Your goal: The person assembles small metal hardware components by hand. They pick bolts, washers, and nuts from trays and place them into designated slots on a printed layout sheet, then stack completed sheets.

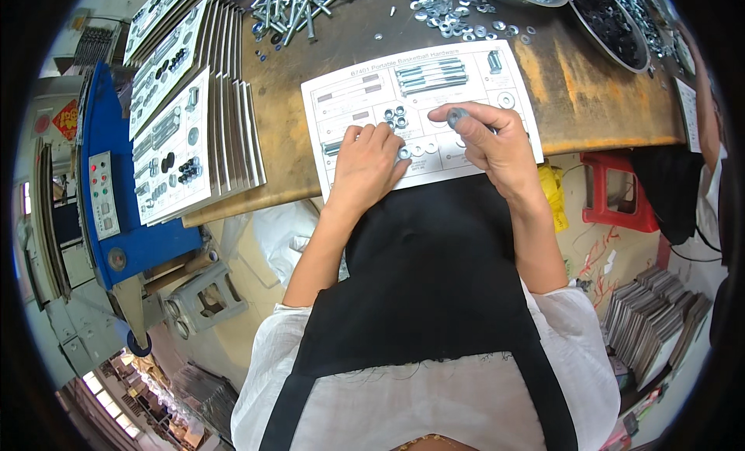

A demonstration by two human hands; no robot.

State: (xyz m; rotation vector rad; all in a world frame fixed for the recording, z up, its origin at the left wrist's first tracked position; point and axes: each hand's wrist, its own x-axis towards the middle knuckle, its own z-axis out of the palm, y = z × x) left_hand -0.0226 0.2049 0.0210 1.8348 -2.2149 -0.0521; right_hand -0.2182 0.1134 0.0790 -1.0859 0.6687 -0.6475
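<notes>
Head view: we see a right hand (493, 137) pinching a grey washer (456, 117) above a printed card (314, 109), with a left hand (365, 160) apart from it.

At the card's near edge, left of its middle, the left hand lies fingers down beside a row of silver washers (404, 153); we cannot tell whether it grips anything. Over the card's right half, thumb and forefinger close on the grey washer: we judge that a loose pinch could drop it, and a brushing thumb could scatter the row. It looks round, dull and metallic. Farther off, silver nuts (396, 117) cluster near the card's middle, long bolts (431, 77) lie by its far edge, and loose bolts (299, 12) heap toward the table's (605, 125) far edge.
</notes>
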